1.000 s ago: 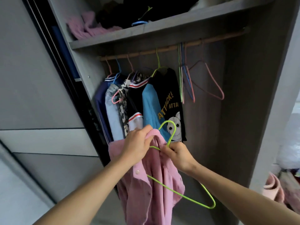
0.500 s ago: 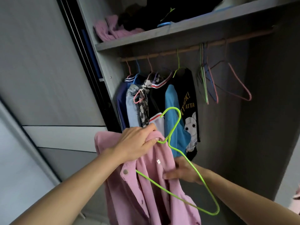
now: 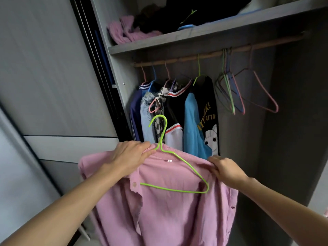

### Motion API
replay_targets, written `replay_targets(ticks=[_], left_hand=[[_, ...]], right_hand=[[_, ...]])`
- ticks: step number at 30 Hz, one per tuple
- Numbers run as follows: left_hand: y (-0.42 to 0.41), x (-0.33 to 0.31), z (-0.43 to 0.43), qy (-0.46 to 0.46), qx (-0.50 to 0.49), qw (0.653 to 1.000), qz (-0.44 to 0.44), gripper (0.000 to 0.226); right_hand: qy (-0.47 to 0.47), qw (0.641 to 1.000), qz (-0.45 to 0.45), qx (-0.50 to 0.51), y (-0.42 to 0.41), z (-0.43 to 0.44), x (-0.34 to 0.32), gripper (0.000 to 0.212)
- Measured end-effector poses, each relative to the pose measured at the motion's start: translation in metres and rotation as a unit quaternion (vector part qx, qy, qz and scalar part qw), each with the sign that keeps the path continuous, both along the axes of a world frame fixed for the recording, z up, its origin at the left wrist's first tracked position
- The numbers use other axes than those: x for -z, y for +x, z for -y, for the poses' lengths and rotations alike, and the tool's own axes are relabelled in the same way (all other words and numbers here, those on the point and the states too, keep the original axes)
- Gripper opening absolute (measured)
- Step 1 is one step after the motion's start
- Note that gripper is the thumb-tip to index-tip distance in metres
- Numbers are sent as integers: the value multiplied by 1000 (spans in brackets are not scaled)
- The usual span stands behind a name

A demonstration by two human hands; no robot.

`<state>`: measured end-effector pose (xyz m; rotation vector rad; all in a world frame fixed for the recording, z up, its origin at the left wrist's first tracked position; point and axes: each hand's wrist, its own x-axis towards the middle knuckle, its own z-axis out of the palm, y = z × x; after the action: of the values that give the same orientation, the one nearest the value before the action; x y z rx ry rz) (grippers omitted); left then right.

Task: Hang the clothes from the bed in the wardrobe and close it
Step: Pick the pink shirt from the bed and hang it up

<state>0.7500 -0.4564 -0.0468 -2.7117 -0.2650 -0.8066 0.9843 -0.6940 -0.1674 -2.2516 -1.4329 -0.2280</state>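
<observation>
Now holding up a pink shirt (image 3: 168,210) before the open wardrobe (image 3: 292,121), below its rail (image 3: 195,56). Gripping the collar with the left hand (image 3: 132,155), just beside the neck of a green hanger (image 3: 188,164); pinching the shirt's other shoulder with the right hand (image 3: 225,168), well apart. Left arm of the hanger tucked under the fabric, hook upright. Hung clothes (image 3: 177,112) at the rail's left end, bare hangers (image 3: 236,93) further right.

Across the top of the frame the wardrobe (image 3: 120,89) has a grey shelf (image 3: 195,39) carrying a pink fuzzy bundle (image 3: 124,32) at its left end, beside a dark heap of clothes (image 3: 177,15)
</observation>
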Motion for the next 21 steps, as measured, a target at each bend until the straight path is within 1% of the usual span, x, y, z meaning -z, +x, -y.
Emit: replay_targets(ticks=[2, 4, 6, 8, 9, 10, 12, 13, 14, 15, 16, 17, 18, 19, 21], left_hand=[[5, 0, -6, 24, -28, 999, 0, 66], [8, -2, -10, 37, -51, 998, 12, 62], [9, -5, -11, 50, -62, 997, 25, 54], [12, -1, -12, 50, -73, 995, 49, 46], [14, 0, -12, 32, -75, 995, 65, 42], [17, 3, -12, -1, -75, 994, 83, 38], [21, 6, -11, -97, -68, 984, 133, 39], [22, 6, -10, -140, -56, 976, 158, 39], [23, 7, -7, -172, -39, 968, 177, 38], [24, 7, -4, -195, -19, 962, 192, 33], [26, 8, -1, -212, 3, 956, 202, 29], [28, 8, 2, -223, 26, 953, 204, 29], [30, 8, 6, -232, 50, 950, 203, 31], [33, 8, 11, -241, 73, 947, 198, 34], [39, 7, 20, -265, 117, 938, 188, 36]], right_hand=[[-26, 999, 8, 31, 6, 3, -1, 20], [-44, 997, 1, 63, 11, 9, -1, 23], [-22, 995, -33, 88, 13, 18, -5, 21], [25, 991, -91, 99, 6, 22, -17, 17], [41, 988, -126, 83, -1, 22, -26, 19], [50, 983, -173, 43, -11, 22, -37, 25], [33, 952, -295, -67, -27, 23, -57, 36], [28, 943, -322, -85, -32, 24, -68, 35], [46, 947, -310, -75, -34, 25, -79, 28], [94, 963, -249, -37, -32, 24, -88, 20], [157, 974, -163, 21, -31, 23, -97, 13], [204, 972, -90, 71, -30, 22, -107, 8], [223, 969, -48, 92, -31, 19, -118, 7], [219, 972, -24, 81, -34, 14, -128, 13], [167, 986, 8, 17, -43, 1, -140, 23]])
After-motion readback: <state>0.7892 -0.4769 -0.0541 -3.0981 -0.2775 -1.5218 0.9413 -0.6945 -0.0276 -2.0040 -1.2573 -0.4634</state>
